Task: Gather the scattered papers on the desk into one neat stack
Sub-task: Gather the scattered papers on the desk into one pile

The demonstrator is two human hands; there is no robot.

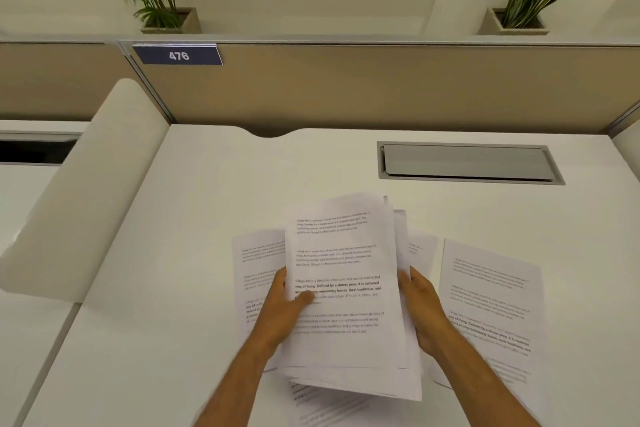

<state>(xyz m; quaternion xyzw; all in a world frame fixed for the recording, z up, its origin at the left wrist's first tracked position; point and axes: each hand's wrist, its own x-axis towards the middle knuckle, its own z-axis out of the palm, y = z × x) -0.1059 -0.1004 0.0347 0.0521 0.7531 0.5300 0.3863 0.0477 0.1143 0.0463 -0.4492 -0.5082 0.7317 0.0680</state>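
Note:
A bundle of printed white papers [346, 253] is lifted above the white desk [207, 201], its edges uneven. My left hand [282, 312] grips its left edge, thumb lying on the top sheet. My right hand [424, 308] clasps the right edge. Loose sheets still lie flat on the desk: one to the left [252, 263] partly under the bundle, one to the right [491, 295], a small part of another [420, 253] behind my right hand, and one near the front edge [322, 409] below the bundle.
A grey cable hatch [467, 161] is set into the desk at the back right. A tan partition [381, 90] with a blue "476" sign [178, 55] closes the back. A curved white divider [86, 191] stands on the left. Two potted plants sit above the partition.

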